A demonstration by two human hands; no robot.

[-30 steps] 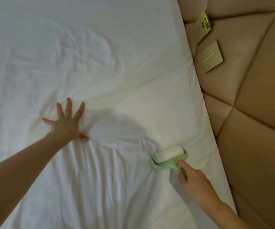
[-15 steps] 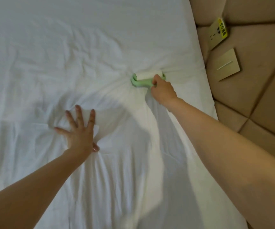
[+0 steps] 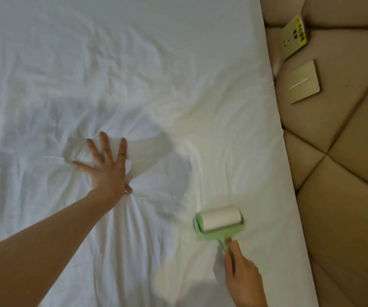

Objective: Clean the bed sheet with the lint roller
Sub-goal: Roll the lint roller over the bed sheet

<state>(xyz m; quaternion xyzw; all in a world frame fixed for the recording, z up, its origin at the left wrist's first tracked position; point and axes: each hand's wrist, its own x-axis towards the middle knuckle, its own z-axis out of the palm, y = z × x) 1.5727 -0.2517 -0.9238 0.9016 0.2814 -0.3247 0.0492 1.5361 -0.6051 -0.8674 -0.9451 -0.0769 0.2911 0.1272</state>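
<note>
A white, wrinkled bed sheet [image 3: 134, 63] fills most of the head view. My left hand [image 3: 106, 168] lies flat on it near the middle, fingers spread, pressing the cloth so that creases fan out from under the palm. A lint roller [image 3: 219, 221] with a light green frame and a white roll rests on the sheet at the lower right. My right hand [image 3: 244, 279] grips its green handle from below, index finger laid along the stem. The roller sits about a hand's width from the bed's right edge.
A tan padded headboard [image 3: 344, 173] with diamond seams runs down the right side. On it are a beige wall socket with a yellow sticker [image 3: 294, 38] and a beige switch plate [image 3: 304, 82]. The sheet's edge [image 3: 289, 173] slants along the headboard.
My right hand has drawn the roller back toward me from far up the sheet near the headboard to the lower right. My left hand stays pressed on the sheet.
</note>
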